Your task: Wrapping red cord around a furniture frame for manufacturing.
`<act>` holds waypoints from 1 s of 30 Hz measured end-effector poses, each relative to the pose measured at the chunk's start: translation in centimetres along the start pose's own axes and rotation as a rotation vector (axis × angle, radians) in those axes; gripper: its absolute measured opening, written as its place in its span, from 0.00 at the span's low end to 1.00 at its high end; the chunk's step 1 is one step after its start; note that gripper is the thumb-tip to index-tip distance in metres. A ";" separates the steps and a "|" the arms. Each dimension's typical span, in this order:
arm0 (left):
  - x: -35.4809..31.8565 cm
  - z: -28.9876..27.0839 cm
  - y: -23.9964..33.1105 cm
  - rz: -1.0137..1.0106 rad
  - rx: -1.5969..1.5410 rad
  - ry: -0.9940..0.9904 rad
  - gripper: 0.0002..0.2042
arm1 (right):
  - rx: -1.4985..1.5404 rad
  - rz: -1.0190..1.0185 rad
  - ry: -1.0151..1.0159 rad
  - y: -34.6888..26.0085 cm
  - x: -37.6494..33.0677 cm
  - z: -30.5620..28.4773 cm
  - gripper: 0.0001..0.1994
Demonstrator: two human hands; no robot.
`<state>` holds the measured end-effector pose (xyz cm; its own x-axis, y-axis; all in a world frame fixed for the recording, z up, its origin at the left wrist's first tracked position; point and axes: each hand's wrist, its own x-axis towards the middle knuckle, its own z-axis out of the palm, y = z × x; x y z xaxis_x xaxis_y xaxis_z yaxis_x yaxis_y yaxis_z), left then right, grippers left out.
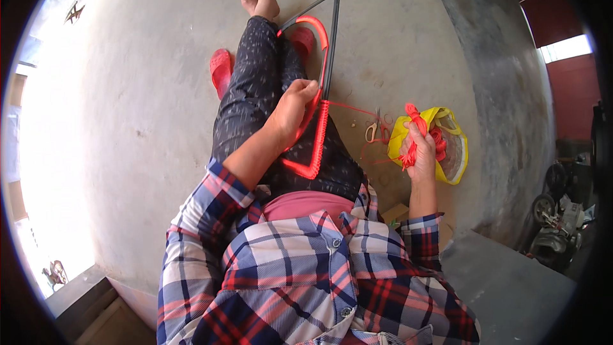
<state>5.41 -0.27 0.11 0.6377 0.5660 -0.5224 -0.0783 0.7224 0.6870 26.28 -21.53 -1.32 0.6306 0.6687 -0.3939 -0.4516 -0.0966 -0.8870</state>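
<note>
A dark metal frame [334, 32] with rounded corners lies across my lap, partly wrapped in red cord [319, 137]. My left hand [295, 103] grips the frame's wrapped side near its middle. My right hand [420, 150] is raised to the right and closed on a bundle of red cord [412, 129]. A thin red strand [348, 107] runs from the frame toward that bundle. I sit on a concrete floor with legs stretched out.
A yellow plastic bag [454, 147] lies on the floor under my right hand. Scissors [373, 129] rest beside it. Red sandals [221, 69] sit next to my legs. A motorbike [554, 220] stands at the far right, beyond a floor step [498, 281].
</note>
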 end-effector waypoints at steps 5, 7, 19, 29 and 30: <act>-4.7 1.5 0.6 0.692 0.937 -0.070 0.10 | 0.443 0.106 -0.539 -0.6 -1.8 5.0 0.23; -7.0 4.1 1.7 0.741 1.047 -0.355 0.14 | 0.410 0.202 -0.735 -1.4 -3.9 8.0 0.24; -6.9 -0.3 9.6 0.694 0.239 -0.253 0.07 | 0.605 0.159 -0.831 -1.0 2.7 8.1 0.19; -5.5 -1.9 4.0 0.419 1.559 -0.357 0.11 | -0.650 -0.219 -1.080 3.0 3.0 12.1 0.13; -6.6 0.3 5.1 0.299 1.447 -0.311 0.13 | -0.649 -0.229 -1.081 3.4 3.1 11.8 0.13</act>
<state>1.06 -0.46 7.21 0.8821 0.3787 -0.2801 0.4512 -0.5088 0.7332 19.24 -11.09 -2.74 -0.3163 0.9440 -0.0935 0.1806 -0.0369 -0.9829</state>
